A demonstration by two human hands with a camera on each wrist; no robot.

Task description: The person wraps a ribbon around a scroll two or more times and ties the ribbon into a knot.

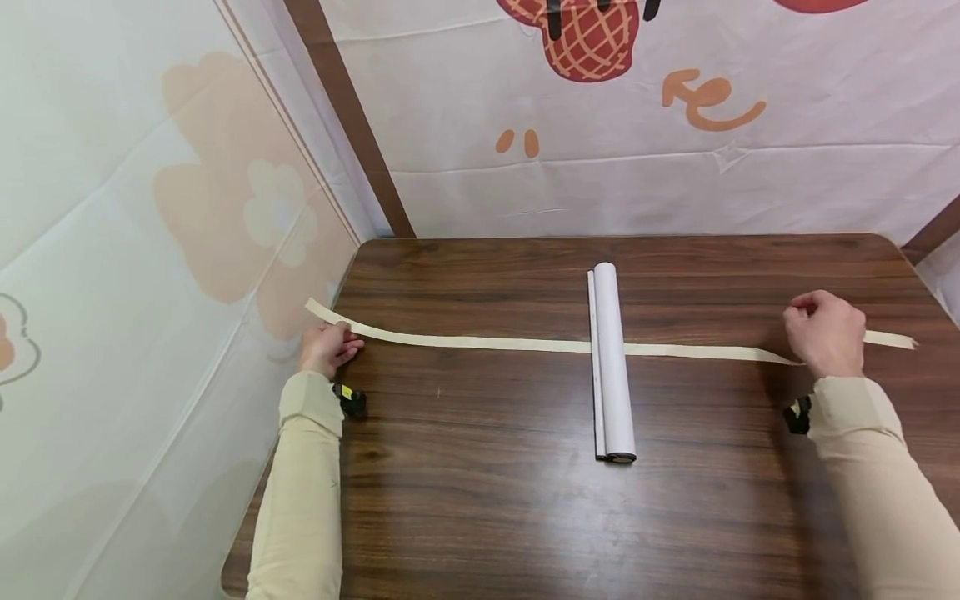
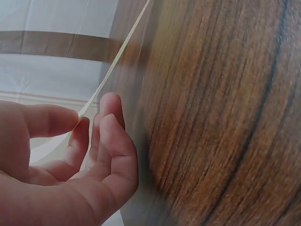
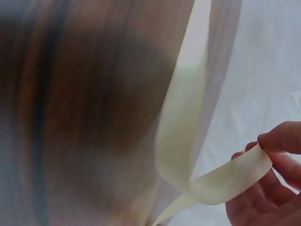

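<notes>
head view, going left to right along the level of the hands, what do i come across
Bare left hand → long white cylindrical roll → bare right hand → free right end of the flat cream ribbon.

At the lower right, your right hand (image 3: 264, 194) pinches a cream ribbon (image 3: 182, 113), its thumb (image 3: 286, 136) above and its fingers below and behind. From the top edge the ribbon runs down with its broad, slightly glossy face towards you, then bends in a rounded loop near the bottom and turns up to your fingertips. A narrower stretch of it slants away to the bottom edge, left of the loop. Behind it you have a blurred brown wood-grain surface (image 3: 94, 117), with a dark streak down its left part. Its slanting edge separates it from a pale, lightly creased backdrop (image 3: 268, 56) on the right.
</notes>
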